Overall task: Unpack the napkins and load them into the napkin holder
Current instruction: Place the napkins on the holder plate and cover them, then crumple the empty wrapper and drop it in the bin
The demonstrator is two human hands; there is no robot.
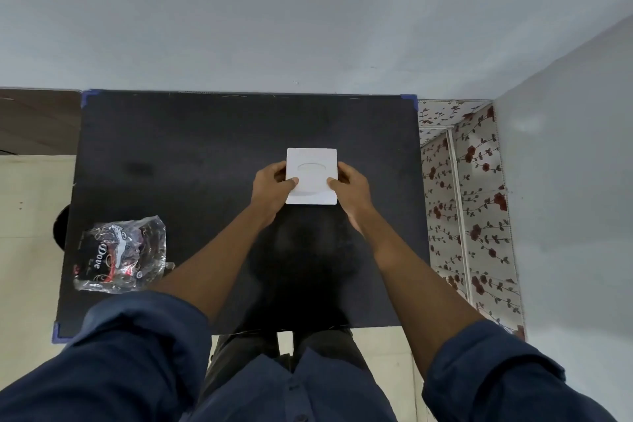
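A white square napkin holder with an oval slot in its top stands on the black table, right of the middle. My left hand grips its left side with the thumb on top. Its right side is gripped the same way by my right hand. The clear plastic napkin wrapper, printed black, red and white, lies crumpled and flat near the table's front left edge. No loose napkins show; the holder's inside is hidden.
A pale wall runs close behind the table's far edge. A floral-patterned cabinet stands against the table's right side. Pale floor tiles lie to the left, with a dark round object at the table's left edge.
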